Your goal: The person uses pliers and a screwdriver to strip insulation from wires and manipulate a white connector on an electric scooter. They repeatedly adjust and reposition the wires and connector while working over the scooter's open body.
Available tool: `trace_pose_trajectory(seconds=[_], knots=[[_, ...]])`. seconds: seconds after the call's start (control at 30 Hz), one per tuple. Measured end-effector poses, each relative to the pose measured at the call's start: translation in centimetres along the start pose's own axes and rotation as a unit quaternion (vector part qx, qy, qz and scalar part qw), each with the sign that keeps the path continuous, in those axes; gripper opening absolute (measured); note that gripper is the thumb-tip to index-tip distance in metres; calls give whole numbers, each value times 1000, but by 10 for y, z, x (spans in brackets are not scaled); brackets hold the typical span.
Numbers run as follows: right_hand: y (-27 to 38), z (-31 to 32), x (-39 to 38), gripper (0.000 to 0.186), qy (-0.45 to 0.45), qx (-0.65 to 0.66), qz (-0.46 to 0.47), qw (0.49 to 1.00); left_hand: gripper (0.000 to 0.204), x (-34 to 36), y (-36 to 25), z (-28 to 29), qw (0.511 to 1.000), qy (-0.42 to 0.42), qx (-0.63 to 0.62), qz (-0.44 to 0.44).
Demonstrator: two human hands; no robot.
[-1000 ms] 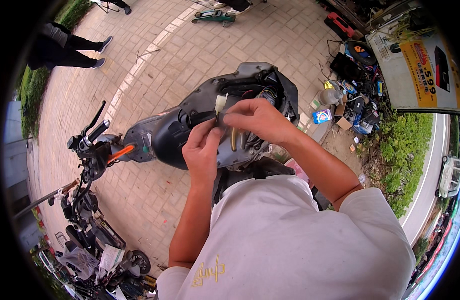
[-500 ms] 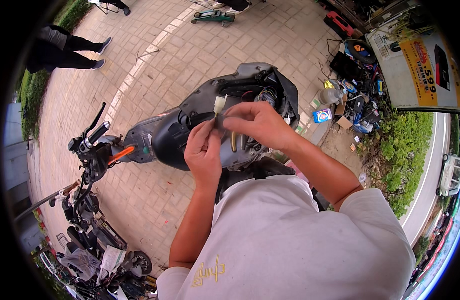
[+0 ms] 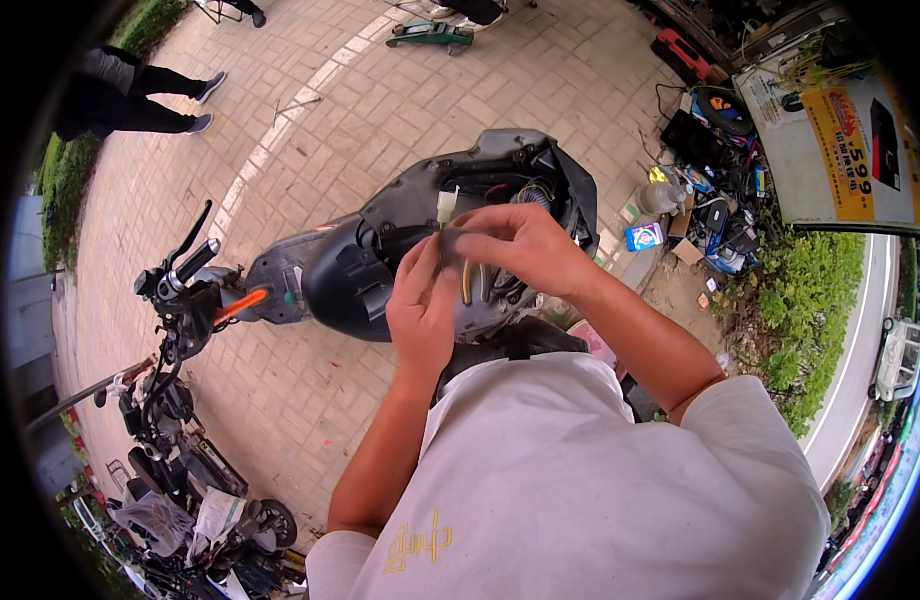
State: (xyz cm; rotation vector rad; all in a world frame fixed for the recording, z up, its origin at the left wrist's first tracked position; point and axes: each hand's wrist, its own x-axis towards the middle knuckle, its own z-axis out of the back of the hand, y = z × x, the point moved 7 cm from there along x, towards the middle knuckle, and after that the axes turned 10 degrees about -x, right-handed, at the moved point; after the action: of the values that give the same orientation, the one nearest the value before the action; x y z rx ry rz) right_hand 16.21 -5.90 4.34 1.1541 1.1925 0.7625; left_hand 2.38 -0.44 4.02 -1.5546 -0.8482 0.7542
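Note:
Both hands are together over an open scooter body (image 3: 375, 270), whose seat compartment holds bundled wires (image 3: 535, 196). A white plastic connector (image 3: 446, 205) sticks up above my fingertips on a short wire. My left hand (image 3: 420, 310) is closed, pinching that wire just below the connector. My right hand (image 3: 515, 245) is curled from the right, thumb and fingers at the same spot; what exactly they grip is blurred and hidden. Tan hose-like pieces (image 3: 468, 285) show beneath my right hand.
Handlebars (image 3: 185, 270) extend left; more parked two-wheelers (image 3: 190, 500) are lower left. Two people's legs (image 3: 165, 100) (image 3: 465, 10) show at the top, near a green floor jack (image 3: 425, 35). Tools and clutter (image 3: 710, 200), a sign board (image 3: 820, 150) and shrubs (image 3: 800, 320) line the right.
My left hand has moved slightly right and up, closer to my right hand. The connector has shifted a little to the right with it.

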Motion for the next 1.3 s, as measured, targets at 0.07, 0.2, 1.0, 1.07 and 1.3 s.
trace_pose_trajectory(seconds=[0.07, 0.2, 1.0, 1.07, 1.3], knots=[[-2, 3, -4, 28, -12, -10, -20, 1000, 32, 5, 15, 5, 972, -32, -204, 116], [-5, 7, -5, 30, 13, -6, -27, 1000, 34, 16, 24, 2, 915, -31, -298, 272], [-5, 28, -2, 25, 78, -168, 96, 978, 13, 28, 70, -15, 889, 205, -173, 370], [2, 27, -4, 25, 78, -192, 108, 972, 13, 25, 72, -15, 884, 219, -182, 372], [-3, 32, 5, 24, 67, -132, 33, 988, 14, 39, 52, -20, 929, 215, -87, 287]])
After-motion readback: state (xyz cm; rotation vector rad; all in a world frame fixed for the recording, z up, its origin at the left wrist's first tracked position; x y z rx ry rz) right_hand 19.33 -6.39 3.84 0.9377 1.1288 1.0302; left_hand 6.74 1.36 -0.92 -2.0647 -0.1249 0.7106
